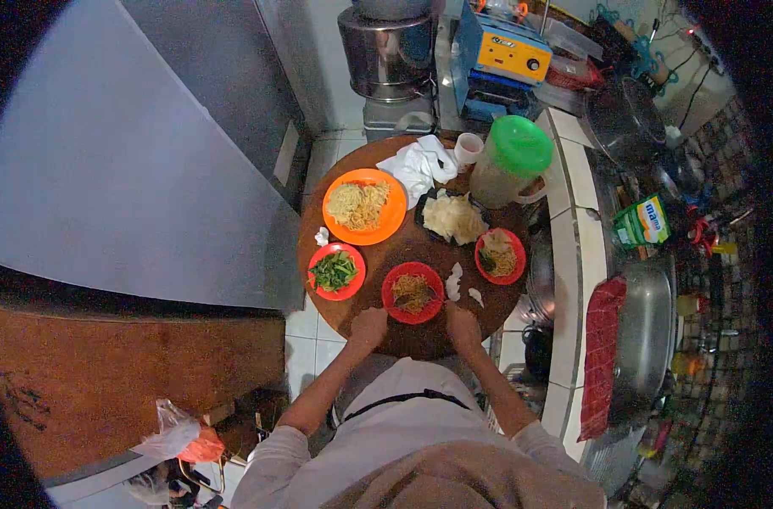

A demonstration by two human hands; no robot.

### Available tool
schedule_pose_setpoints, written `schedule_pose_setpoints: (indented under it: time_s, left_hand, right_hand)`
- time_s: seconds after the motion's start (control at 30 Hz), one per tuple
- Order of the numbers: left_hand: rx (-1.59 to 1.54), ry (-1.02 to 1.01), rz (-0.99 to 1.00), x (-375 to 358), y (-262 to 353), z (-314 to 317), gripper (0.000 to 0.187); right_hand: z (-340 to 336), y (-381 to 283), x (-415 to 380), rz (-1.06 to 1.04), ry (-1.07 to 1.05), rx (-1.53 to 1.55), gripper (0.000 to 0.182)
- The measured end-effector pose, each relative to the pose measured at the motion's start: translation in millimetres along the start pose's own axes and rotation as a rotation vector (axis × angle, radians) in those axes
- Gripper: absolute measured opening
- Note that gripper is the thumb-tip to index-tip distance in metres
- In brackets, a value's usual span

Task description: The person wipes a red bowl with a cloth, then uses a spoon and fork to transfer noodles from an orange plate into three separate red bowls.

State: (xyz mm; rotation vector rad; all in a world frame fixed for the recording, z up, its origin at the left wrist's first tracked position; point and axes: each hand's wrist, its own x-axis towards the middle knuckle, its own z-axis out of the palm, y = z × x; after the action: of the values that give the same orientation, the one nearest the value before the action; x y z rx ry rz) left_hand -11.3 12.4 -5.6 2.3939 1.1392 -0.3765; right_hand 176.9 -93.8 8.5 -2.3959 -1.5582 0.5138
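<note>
Both of my hands rest at the near edge of the round brown table (365,259). My left hand (369,327) is closed, just left of a red bowl (412,293) of noodles; what it holds, if anything, is hidden. On the bowl's right side is my right hand (463,326), also closed, its contents too small to make out. Scraps of white tissue (455,281) lie beyond my right hand. A red plate of green leaves (334,271) sits to the left, and another red bowl with noodles (500,257) to the right.
Farther back stand an orange plate of noodles (365,207), a black dish of crackers (452,217), white cloth or tissue (418,168), a cup (468,148) and a green-lidded pitcher (513,165). A tiled counter edge (570,254) and metal sink (645,339) are on the right.
</note>
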Motion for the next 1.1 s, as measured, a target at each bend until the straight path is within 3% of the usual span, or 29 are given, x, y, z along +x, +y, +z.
schedule_pose_setpoints:
  time_s: [0.1, 0.17, 0.3, 0.47, 0.63, 0.8, 0.83, 0.9, 0.97, 1.0, 1.07, 1.1]
  left_hand:
    - [-0.035, 0.144, -0.036, 2, 0, 6, 0.016]
    - [-0.344, 0.454, -0.072, 14, -10, 22, 0.018]
    - [-0.194, 0.493, -0.100, 1, 3, -21, 0.018]
    - [-0.099, 0.211, -0.070, 3, 5, -18, 0.018]
    - [-0.091, 0.256, -0.076, 19, -4, 25, 0.017]
    - [-0.058, 0.199, -0.040, 13, -10, 32, 0.016]
    - [-0.077, 0.228, -0.020, 12, -13, 32, 0.016]
    - [-0.096, 0.260, 0.003, 9, -8, 19, 0.017]
    - [-0.197, 0.191, -0.132, -5, 10, -22, 0.018]
    - [-0.198, 0.190, -0.129, 2, 7, -10, 0.018]
    - [-0.516, 0.432, 0.029, 23, -6, 24, 0.018]
    - [-0.517, 0.431, 0.030, 17, 1, 10, 0.018]
  right_hand:
    - [-10, -8, -4, 0.027, -0.022, 0.054, 0.024]
    - [-7, -7, -8, 0.017, -0.082, 0.022, 0.025]
    - [-14, -3, -6, -0.026, -0.107, 0.020, 0.028]
    - [-15, -9, 8, -0.027, -0.048, 0.058, 0.030]
    - [34, 8, 21, -0.169, 0.011, 0.050, 0.030]
    - [-4, -9, 22, 0.007, -0.106, -0.049, 0.028]
    - [1, -4, 20, 0.006, -0.109, -0.050, 0.028]
    - [12, 10, 17, -0.107, 0.145, 0.144, 0.024]
    - [4, 5, 17, -0.016, 0.106, 0.182, 0.023]
    - [1, 3, 16, 0.071, 0.066, 0.224, 0.023]
    - [8, 6, 16, 0.037, 0.109, 0.261, 0.024]
    - [11, 8, 16, 0.002, 0.152, 0.299, 0.025]
